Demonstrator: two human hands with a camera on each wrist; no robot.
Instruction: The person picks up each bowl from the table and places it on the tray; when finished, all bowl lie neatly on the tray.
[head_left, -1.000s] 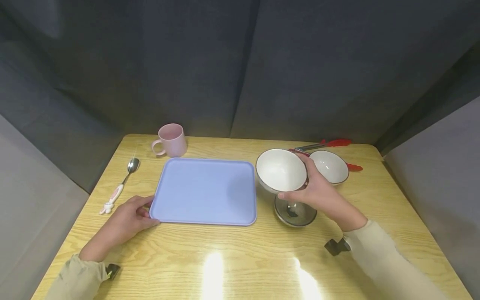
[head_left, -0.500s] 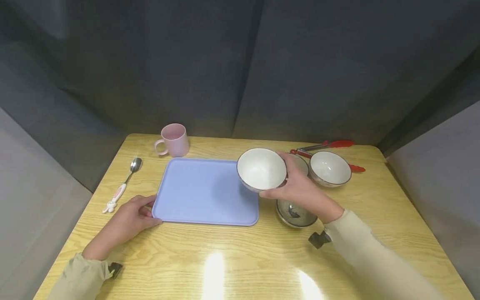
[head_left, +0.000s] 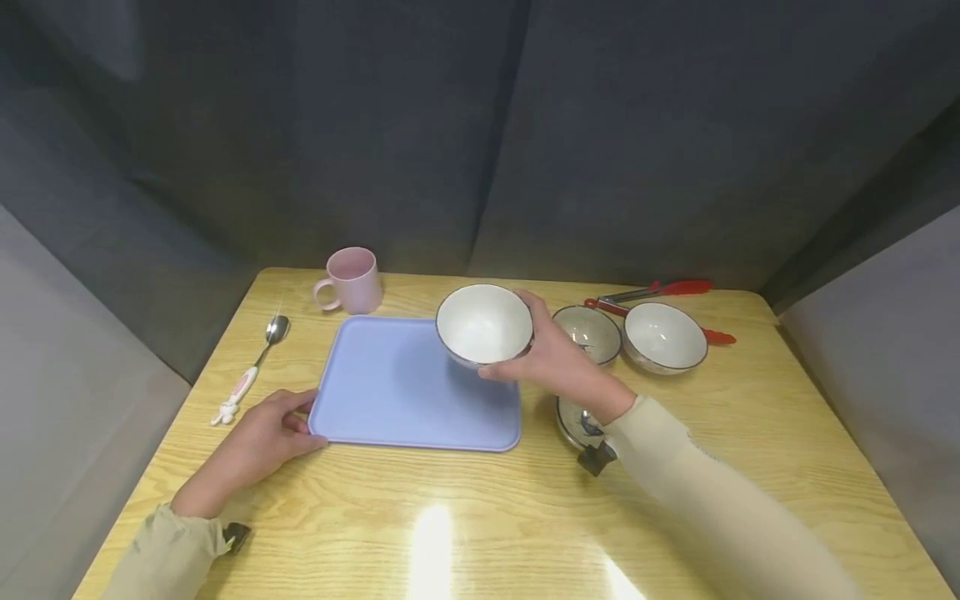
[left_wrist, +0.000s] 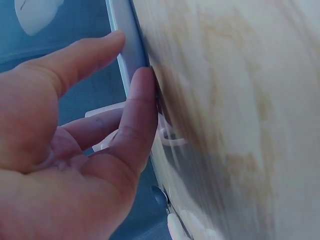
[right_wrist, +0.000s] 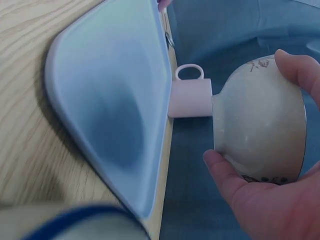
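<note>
Right hand (head_left: 553, 357) around bowl (head_left: 483, 321), above tray (head_left: 397, 408)

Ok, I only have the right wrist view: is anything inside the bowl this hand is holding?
Observer: No, the head view shows the held bowl empty, with a white inside.
Operator: How many other bowls are out?
Observer: Three bowls stand on the table, all to the right of the tray.
Operator: And what is the left hand doing?
Observer: It holds the tray at its left corner nearest the person.
</note>
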